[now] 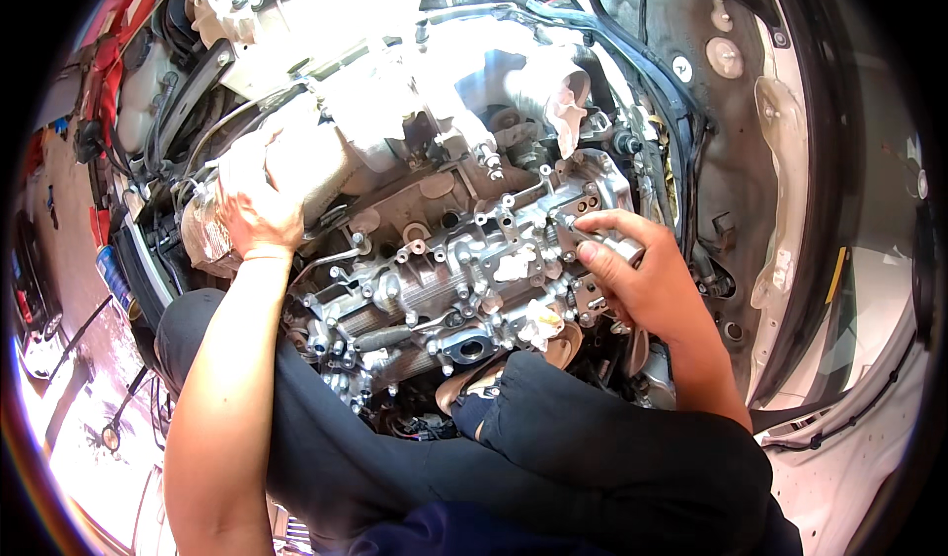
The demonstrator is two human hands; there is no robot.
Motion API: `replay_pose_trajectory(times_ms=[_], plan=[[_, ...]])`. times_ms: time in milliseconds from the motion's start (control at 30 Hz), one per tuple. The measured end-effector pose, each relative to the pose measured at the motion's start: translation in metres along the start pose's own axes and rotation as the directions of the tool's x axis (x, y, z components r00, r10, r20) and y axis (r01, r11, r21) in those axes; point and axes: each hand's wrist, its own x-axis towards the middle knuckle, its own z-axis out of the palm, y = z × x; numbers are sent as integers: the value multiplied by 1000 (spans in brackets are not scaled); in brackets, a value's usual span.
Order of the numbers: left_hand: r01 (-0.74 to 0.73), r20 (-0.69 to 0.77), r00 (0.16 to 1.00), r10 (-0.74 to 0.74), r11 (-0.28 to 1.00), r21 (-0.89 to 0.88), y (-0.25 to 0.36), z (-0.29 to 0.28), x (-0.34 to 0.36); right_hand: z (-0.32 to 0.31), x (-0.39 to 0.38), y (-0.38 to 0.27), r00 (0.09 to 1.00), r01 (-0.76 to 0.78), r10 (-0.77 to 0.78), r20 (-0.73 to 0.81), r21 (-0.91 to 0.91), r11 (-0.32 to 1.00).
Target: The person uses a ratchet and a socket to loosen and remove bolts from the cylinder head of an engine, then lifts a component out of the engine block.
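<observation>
My left hand lies on a crinkled silver heat shield at the left of the engine, thumb apart from the fingers; glare washes out the fingertips. At the engine's right end, my right hand has its thumb and forefinger closed around a silver cylindrical metal part. Whether that part is loose or fixed to the engine is hidden. Between my hands spreads the uncovered top of the engine, with bolts, shafts and a dark oval port. Crumpled white paper is stuffed into an opening nearby.
My dark-trousered leg is folded over the near side, a shoe against the engine. Hoses and cables run along the far right. More white paper sits at the back. Bodywork borders the right side.
</observation>
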Motion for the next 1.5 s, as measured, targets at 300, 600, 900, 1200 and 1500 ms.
replay_pose_trajectory(times_ms=[300,600,900,1200,1500], plan=[[49,30,998,-49,999,-2,1,1,0,15,-1,-5,997,-57,66,-35,224,973],[53,17,998,-54,998,38,8,-2,0,24,1,7,996,-85,77,37,521,850],[40,-9,999,-40,999,-5,0,-1,-3,14,9,-3,995,-67,50,82,223,973],[225,162,970,-182,925,-306,123,-54,-18,21,9,7,1000,-22,28,-4,509,860],[620,927,293,235,691,-372,195,-107,-35,51,10,10,999,32,13,-35,986,165]])
